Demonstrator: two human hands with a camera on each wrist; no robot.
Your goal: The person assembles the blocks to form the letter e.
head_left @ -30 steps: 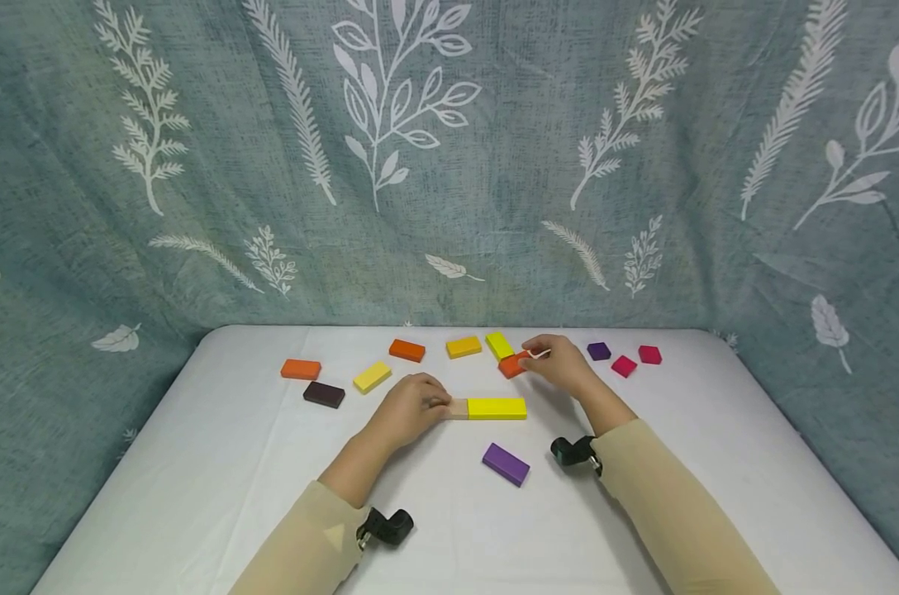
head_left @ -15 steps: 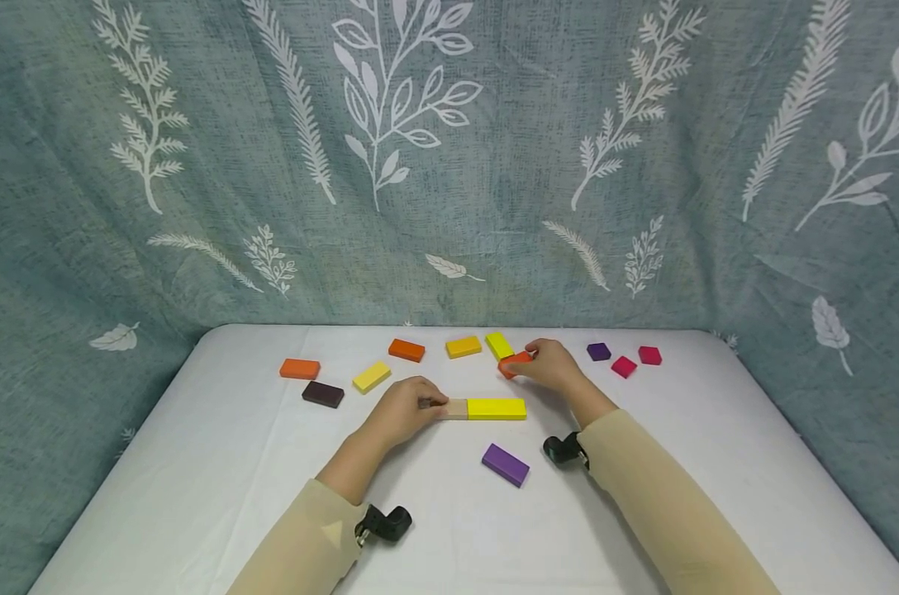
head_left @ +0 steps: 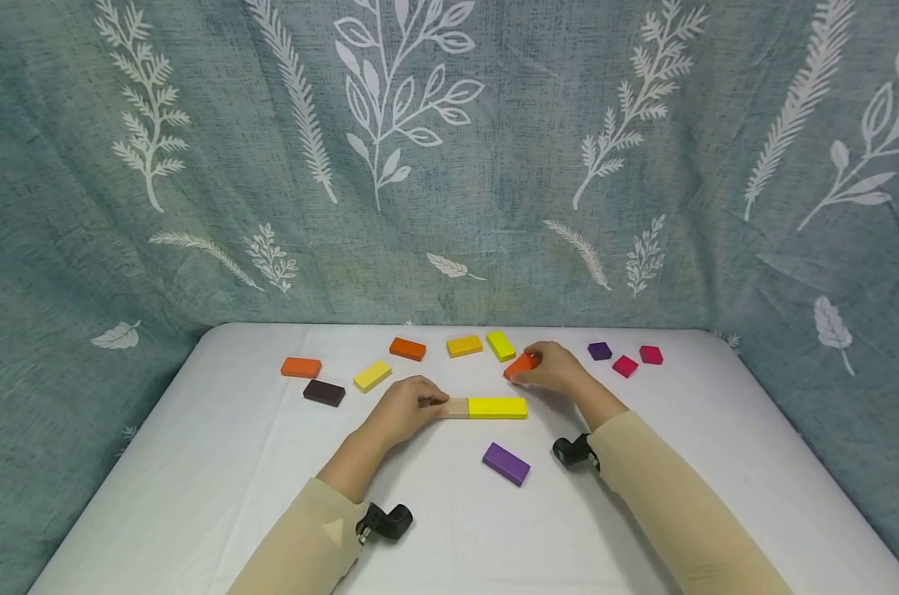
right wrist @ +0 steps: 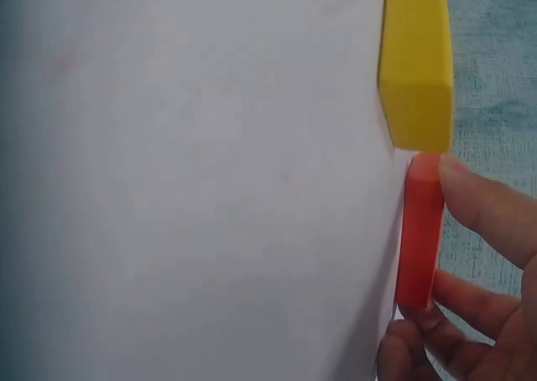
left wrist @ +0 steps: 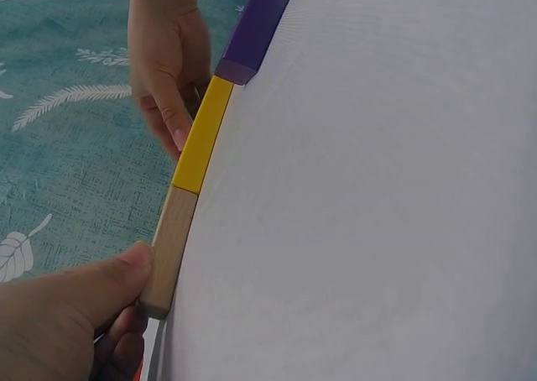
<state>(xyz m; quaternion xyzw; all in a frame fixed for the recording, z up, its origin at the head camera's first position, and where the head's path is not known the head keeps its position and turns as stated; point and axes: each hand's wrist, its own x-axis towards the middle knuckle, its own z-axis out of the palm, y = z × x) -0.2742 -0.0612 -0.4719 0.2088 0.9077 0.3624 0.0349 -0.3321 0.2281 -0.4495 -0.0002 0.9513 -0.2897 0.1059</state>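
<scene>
My left hand pinches the left end of a plain wooden block between thumb and fingers. That block lies end to end with a bright yellow block on the white table. Past the yellow block's far right corner, my right hand holds an orange-red block. In the right wrist view, the thumb is at one end of the orange-red block and the fingers at the other; it lies close over the cloth. A purple block lies slanted nearer the front.
Along the back are a lime block, an amber block and an orange block. Further left lie a pale yellow block, another orange block and a dark brown block. Small dark purple and pinkish-red pieces lie right.
The right hand has closed its fingers on the orange-red block and drawn it slightly right, away from the lime block. The left hand has stayed at the wooden block.
</scene>
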